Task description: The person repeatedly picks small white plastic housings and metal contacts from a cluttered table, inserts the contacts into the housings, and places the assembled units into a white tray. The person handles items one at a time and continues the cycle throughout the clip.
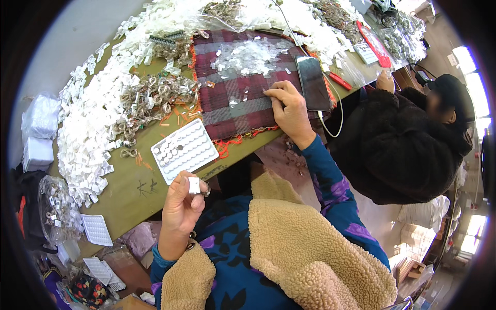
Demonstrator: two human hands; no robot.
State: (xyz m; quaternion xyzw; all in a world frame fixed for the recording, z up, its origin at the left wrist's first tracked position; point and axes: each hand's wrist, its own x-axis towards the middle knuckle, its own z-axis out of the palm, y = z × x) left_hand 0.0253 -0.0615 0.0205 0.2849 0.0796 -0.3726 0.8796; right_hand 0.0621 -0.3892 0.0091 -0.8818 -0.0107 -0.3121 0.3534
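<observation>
My left hand (180, 214) is closed, pinching a small white square plastic piece (194, 185) between thumb and fingers. A looped, coiled wire (206, 189) sticks out beside that piece. My right hand (292, 112) rests over a dark red and grey plaid cloth (222, 116), its index finger stretched out and thumb apart. Nothing shows between its fingers. Near its fingertips lie a few small clear plastic pieces (234, 103), and a pile of clear pieces (250, 58) is farther back on the cloth. Before my left hand sits a white tray (206, 155) of round cells, some holding round silvery pieces.
A large heap of white plastic pieces (85, 129) covers the table's left and back. Coiled wires (155, 95) lie beside the cloth. On its right edge is a black phone (312, 82) with a white cable. A dark-coated person (403, 139) sits at right, near a red knife (339, 81).
</observation>
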